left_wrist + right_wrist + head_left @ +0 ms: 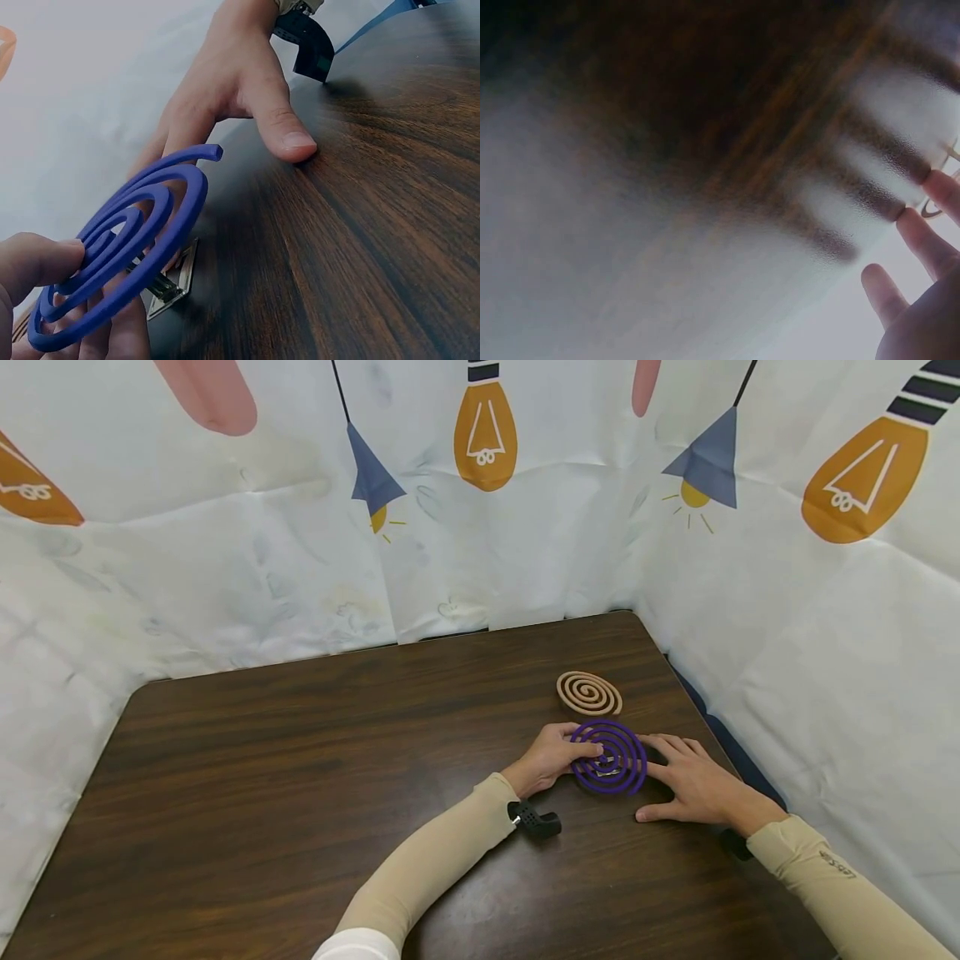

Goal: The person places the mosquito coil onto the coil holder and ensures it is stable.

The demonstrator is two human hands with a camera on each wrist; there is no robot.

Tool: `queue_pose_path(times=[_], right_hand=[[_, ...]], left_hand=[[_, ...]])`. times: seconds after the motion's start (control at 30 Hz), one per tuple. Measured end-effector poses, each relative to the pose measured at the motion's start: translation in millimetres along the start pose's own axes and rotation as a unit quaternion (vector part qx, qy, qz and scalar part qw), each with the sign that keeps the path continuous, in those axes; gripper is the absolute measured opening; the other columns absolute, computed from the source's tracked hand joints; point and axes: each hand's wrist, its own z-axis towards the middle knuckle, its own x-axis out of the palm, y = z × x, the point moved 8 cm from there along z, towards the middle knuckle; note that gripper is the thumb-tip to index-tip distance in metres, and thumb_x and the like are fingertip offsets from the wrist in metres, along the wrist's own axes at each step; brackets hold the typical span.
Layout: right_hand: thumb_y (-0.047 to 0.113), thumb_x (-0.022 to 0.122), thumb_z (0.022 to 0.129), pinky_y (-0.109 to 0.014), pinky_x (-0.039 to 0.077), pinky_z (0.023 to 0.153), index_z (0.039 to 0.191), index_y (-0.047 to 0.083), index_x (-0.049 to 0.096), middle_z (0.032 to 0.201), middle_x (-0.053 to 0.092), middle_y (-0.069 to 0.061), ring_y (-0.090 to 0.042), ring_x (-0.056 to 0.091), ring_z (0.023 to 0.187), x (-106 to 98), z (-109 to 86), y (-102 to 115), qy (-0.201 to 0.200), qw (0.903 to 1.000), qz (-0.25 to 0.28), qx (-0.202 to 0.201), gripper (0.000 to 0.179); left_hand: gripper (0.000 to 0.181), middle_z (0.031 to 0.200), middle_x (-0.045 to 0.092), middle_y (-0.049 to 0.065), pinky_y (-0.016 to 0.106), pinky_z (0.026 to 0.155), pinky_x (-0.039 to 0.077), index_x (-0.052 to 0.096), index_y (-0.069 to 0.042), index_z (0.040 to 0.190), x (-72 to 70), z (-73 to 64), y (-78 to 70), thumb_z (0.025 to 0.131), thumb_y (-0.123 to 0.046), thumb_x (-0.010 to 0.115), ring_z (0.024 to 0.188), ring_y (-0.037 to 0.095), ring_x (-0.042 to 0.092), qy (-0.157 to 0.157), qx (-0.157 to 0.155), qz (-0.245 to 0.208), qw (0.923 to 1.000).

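A purple mosquito coil (pixel 611 792) is in my left hand (pixel 546 760), pinched with the thumb on top near its centre and the fingers beneath. Seen from the left wrist, the coil (pixel 120 298) is tilted over a small metal stand (pixel 180 291), which the coil partly hides. My right hand (pixel 693 783) is spread at the coil's right side, its thumb down at the tabletop and its index finger reaching toward the stand. In the right wrist view, fingers (pixel 926 240) of that hand extend low over the glossy surface. Just behind lies a tan mosquito coil (pixel 589 693).
The dark wood-grain table (pixel 300 793) extends widely to the left. White cloth (pixel 300 560) printed with lamps and bulbs hangs along the back and sides. The table's right edge runs close beyond the right hand.
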Motion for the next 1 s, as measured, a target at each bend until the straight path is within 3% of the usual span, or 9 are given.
queue_pose_path(times=[0.27,0.6,0.87,1.0], right_hand=[[0.082,0.062,0.083,-0.066,0.041,0.107,0.146,0.027,0.060,0.154,0.047,-0.016,-0.040,0.046,0.139,-0.2,-0.2,0.0,0.009,0.9999,0.002,0.006,0.084],[0.079,0.065,0.083,-0.065,0.042,0.106,0.143,0.026,0.063,0.153,0.049,-0.016,-0.040,0.048,0.137,-1.1,-0.5,1.0,-0.002,1.0000,-0.001,-0.001,0.081],[0.079,0.065,0.083,-0.065,0.042,0.105,0.144,0.026,0.063,0.153,0.048,-0.016,-0.040,0.048,0.137,-0.9,-0.6,0.9,-0.001,1.0000,-0.001,-0.002,0.081],[0.079,0.065,0.083,-0.065,0.042,0.105,0.144,0.026,0.063,0.153,0.048,-0.016,-0.041,0.047,0.138,-0.1,-0.6,0.2,-0.001,1.0000,0.000,-0.001,0.080]], left_hand=[[0.034,0.111,0.078,0.015,0.024,0.073,0.065,0.069,-0.001,0.122,0.0,2.5,-0.3,0.089,-0.003,0.078,0.084,0.013,0.076,-0.016,0.001,0.011,0.9998],[0.030,0.100,0.079,0.007,0.019,0.069,0.062,0.071,-0.001,0.118,2.5,3.5,-3.0,0.090,-0.005,0.078,0.078,0.007,0.072,-0.015,0.012,0.027,0.9994],[0.029,0.104,0.079,0.011,0.019,0.069,0.062,0.072,-0.002,0.118,2.3,4.1,-3.9,0.090,-0.007,0.078,0.080,0.008,0.074,-0.013,0.010,0.040,0.9991],[0.029,0.102,0.080,0.009,0.019,0.068,0.061,0.072,-0.003,0.117,2.0,3.5,-6.7,0.090,-0.010,0.079,0.078,0.006,0.073,-0.013,0.012,0.069,0.9975]])
